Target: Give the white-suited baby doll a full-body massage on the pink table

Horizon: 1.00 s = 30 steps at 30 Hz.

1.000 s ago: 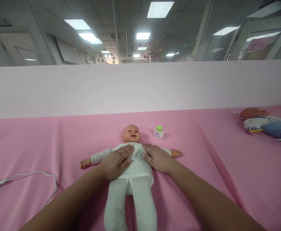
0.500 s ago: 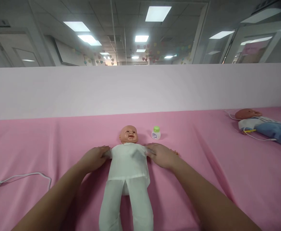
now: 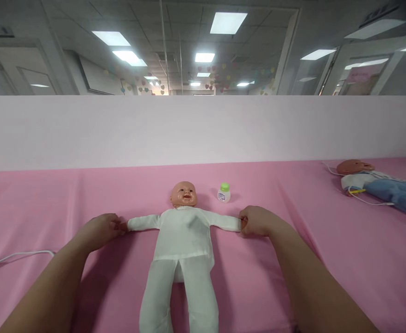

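Note:
A baby doll (image 3: pixel 185 236) in a white long-sleeved top and white trousers lies face up on the pink sheet (image 3: pixel 43 199), both arms stretched out sideways. My left hand (image 3: pixel 102 229) is closed around the doll's hand at the left sleeve end. At the other side my right hand (image 3: pixel 260 221) grips the doll's other hand by the cuff, with its fingers wrapped and partly hiding it. A small clear bottle with a green cap (image 3: pixel 224 193) stands beside the doll's head, just above the right sleeve.
Another doll (image 3: pixel 390 185) in white and blue clothes lies at the far right, with white tubing and a yellow piece on it. A white cable (image 3: pixel 18 254) runs along the left edge. Behind the sheet rises a white wall (image 3: pixel 203 132) with glass above.
Both my hands have slid outward from the doll's shoulders along its arms to its hands. The white sleeves now show in full, straightened out.

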Tool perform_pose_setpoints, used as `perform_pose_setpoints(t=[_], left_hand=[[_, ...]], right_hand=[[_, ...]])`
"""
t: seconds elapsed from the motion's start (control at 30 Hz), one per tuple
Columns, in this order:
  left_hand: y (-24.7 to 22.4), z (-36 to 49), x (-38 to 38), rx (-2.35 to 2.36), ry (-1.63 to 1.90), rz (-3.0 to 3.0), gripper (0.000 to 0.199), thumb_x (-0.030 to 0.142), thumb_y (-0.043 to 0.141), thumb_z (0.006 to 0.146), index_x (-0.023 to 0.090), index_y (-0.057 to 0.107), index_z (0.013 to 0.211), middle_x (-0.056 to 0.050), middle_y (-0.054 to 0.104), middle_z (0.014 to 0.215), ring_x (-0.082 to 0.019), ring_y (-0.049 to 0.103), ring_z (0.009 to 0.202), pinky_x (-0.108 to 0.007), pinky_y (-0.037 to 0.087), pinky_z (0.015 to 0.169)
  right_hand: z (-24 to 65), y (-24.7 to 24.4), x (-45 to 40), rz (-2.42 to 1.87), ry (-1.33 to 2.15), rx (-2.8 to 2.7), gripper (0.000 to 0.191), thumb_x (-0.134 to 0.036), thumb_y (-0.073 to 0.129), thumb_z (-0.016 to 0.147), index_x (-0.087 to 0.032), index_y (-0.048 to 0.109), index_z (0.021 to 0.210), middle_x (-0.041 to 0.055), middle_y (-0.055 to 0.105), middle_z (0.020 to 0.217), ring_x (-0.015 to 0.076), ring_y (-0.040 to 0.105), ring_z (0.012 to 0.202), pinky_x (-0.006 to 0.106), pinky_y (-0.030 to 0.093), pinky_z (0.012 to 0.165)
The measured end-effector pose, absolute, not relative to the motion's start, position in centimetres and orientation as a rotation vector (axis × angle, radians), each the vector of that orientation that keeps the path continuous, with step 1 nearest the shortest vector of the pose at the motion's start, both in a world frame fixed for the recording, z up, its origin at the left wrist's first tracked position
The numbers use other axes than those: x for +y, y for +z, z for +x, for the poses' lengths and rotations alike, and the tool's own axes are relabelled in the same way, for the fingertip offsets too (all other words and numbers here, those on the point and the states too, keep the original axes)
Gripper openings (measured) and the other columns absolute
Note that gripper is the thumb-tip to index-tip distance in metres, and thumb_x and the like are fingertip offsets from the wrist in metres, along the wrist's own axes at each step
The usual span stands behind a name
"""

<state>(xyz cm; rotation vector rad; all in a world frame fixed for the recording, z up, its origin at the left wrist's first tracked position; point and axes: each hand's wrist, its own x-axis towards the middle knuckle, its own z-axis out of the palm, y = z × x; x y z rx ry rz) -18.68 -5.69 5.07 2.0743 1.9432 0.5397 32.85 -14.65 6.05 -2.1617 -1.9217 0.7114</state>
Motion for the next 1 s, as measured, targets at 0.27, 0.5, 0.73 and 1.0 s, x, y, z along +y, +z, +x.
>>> perform_pose_setpoints(t=[0.27, 0.5, 0.73, 1.0], left_hand=[[3.4, -18.3, -5.2, 1.921, 0.799, 1.792, 0.045, 0.053, 0.085, 0.061, 0.027, 0.073, 0.096, -0.005, 0.075, 0.092, -0.027, 0.068, 0.078, -0.03, 0.047, 0.059], [2.9, -17.8, -5.5, 1.54, 0.976, 1.405, 0.052, 0.057, 0.09, 0.062, 0.02, 0.078, 0.097, -0.009, 0.077, 0.093, -0.022, 0.068, 0.08, -0.03, 0.056, 0.066], [1.9, -17.8, -4.8, 1.437, 1.082, 1.222, 0.049, 0.054, 0.092, 0.062, 0.02, 0.079, 0.094, -0.007, 0.074, 0.083, -0.02, 0.067, 0.074, -0.031, 0.059, 0.071], [1.1, -16.8, -4.5, 1.552, 1.159, 1.258, 0.046, 0.057, 0.082, 0.073, 0.018, 0.078, 0.098, -0.006, 0.074, 0.085, -0.021, 0.065, 0.072, -0.032, 0.057, 0.067]], right_hand=[[34.5, 5.1, -14.1, -1.853, 1.055, -1.689, 0.032, -0.041, 0.084, 0.071, -0.022, 0.059, 0.075, 0.0019, 0.065, 0.075, 0.0157, 0.052, 0.063, 0.03, 0.035, 0.058], [35.8, 3.8, -13.2, -1.409, 1.304, -1.344, 0.043, -0.056, 0.084, 0.077, -0.021, 0.068, 0.097, -0.0002, 0.059, 0.078, 0.0122, 0.047, 0.065, 0.027, 0.037, 0.059], [35.1, 2.1, -11.8, -1.219, 1.294, -1.092, 0.039, -0.042, 0.094, 0.065, -0.019, 0.068, 0.083, 0.0012, 0.06, 0.081, 0.0125, 0.048, 0.069, 0.027, 0.04, 0.063], [32.7, 1.4, -11.0, -1.398, 1.139, -0.985, 0.037, -0.051, 0.082, 0.074, -0.019, 0.069, 0.088, -0.0012, 0.056, 0.069, 0.0104, 0.038, 0.056, 0.026, 0.028, 0.051]])
